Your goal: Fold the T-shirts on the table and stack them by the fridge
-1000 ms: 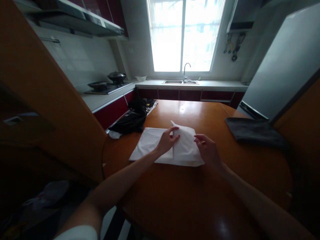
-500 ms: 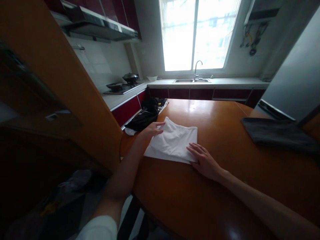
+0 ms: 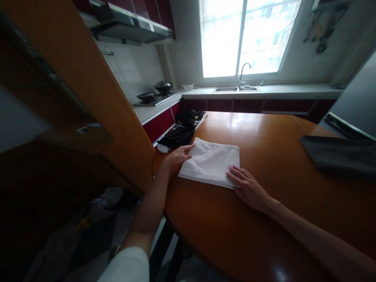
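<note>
A white cloth garment (image 3: 210, 162), folded into a roughly four-sided flat piece, lies on the wooden table in front of me. At its left edge rests my left hand (image 3: 179, 154), thumb and forefinger apart and touching the fabric. My right hand (image 3: 246, 186) lies over the near right corner with its fingers stretched out on the cloth. Neither hand lifts the fabric. Beyond my left hand is a heap of black clothes (image 3: 179, 133) at the table's left edge.
The brown table (image 3: 264, 152) has a rounded near edge. A dark grey folded cloth (image 3: 337, 154) lies at its right side. An orange wooden panel (image 3: 117, 117) stands close on the left. Behind are a sink (image 3: 235, 89), a faucet (image 3: 243, 74) and a stove with pans (image 3: 163, 87).
The white garment looks smoother and its top edge straighter than before. Both hands keep nearly the same places on it. The whole view has shifted, so things appear further right.
</note>
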`<state>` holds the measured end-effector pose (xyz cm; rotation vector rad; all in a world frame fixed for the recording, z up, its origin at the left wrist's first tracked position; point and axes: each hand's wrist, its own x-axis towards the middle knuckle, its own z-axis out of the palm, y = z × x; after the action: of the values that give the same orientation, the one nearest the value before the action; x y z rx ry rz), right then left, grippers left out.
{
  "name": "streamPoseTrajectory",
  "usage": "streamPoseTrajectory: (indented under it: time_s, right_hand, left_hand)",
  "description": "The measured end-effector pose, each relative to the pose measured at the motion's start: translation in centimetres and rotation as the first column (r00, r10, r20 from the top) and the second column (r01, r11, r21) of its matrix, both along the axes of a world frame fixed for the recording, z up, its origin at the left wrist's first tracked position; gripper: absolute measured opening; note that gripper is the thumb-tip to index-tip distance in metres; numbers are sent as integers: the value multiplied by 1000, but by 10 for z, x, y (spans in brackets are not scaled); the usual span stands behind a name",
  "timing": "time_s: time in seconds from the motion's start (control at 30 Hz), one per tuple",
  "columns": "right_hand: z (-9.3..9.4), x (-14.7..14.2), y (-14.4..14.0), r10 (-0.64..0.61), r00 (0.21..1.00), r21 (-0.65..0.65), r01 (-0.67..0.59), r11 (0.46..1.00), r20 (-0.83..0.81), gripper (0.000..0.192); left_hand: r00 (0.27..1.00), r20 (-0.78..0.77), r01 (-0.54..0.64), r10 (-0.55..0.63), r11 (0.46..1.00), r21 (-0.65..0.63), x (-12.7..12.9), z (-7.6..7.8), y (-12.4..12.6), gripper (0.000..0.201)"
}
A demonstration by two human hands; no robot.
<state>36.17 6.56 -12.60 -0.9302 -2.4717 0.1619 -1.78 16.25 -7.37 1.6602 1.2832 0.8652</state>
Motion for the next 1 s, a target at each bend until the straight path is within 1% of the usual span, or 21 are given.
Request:
streamPoseTrajectory:
  time_s: [0.13, 0.23, 0.37, 0.47, 0.57, 0.63, 0.7, 0.77, 0.83, 0.87, 0.9, 0.93, 0.97, 1.0]
  right_hand:
    - [3, 0, -2, 9, 1000, 1, -9, 1000, 13, 67]
    - [4, 0, -3, 25, 1000, 2, -25, 1000, 8, 66]
    - [4, 0, -3, 51, 999, -8, -51, 999, 1, 67]
    - [4, 1, -3, 67, 998, -19, -67, 998, 6, 68]
    - [5, 1, -2, 76, 997, -20, -75, 997, 9, 68]
    - [6, 1, -2, 95, 995, -12, -95, 995, 18, 66]
    - [7, 1, -2, 113, 993, -4, -113, 994, 43, 63]
    - [9, 1, -2, 121, 990, -5, -121, 993, 74, 61]
    - [11, 0, -3, 123, 988, -14, -122, 992, 94, 60]
    - [12, -1, -3, 128, 987, -19, -127, 992, 100, 61]
    - [13, -2, -4, 136, 985, -27, -134, 991, 104, 61]
    - [14, -2, -4, 148, 983, -35, -145, 989, 108, 61]
    - [16, -3, -5, 164, 980, -44, -160, 986, 112, 60]
    - [17, -4, -5, 186, 976, -58, -180, 982, 116, 59]
  left_hand:
    - [999, 31, -9, 10, 1000, -18, 0, 0, -2, 84]
    - [1000, 16, -8, 8, 1000, -25, 0, 0, -3, 83]
    - [1000, -16, 3, -3, 1000, -2, -1, -1, -2, 82]
    - [996, -87, 5, -4, 1000, 8, -1, -2, -2, 82]
    - [976, -217, 4, 7, 999, 47, -1, -3, -2, 80]
    - [951, -310, 16, 7, 997, 72, -3, -5, -1, 78]
    - [909, -417, 21, 25, 994, 107, -3, -7, 0, 78]
    - [837, -535, -5, 112, 980, 198, 1, -7, 2, 76]
    - [756, -612, -21, 232, 943, 331, 11, -8, 4, 69]
    - [733, -627, 1, 266, 920, 392, 19, -8, 5, 65]
    - [725, -633, 46, 271, 898, 437, 28, -9, 5, 61]
    - [725, -641, 104, 251, 881, 462, 37, -9, 6, 58]
    - [720, -658, 158, 218, 873, 462, 45, -11, 6, 54]
    - [701, -690, 197, 181, 880, 432, 53, -12, 6, 52]
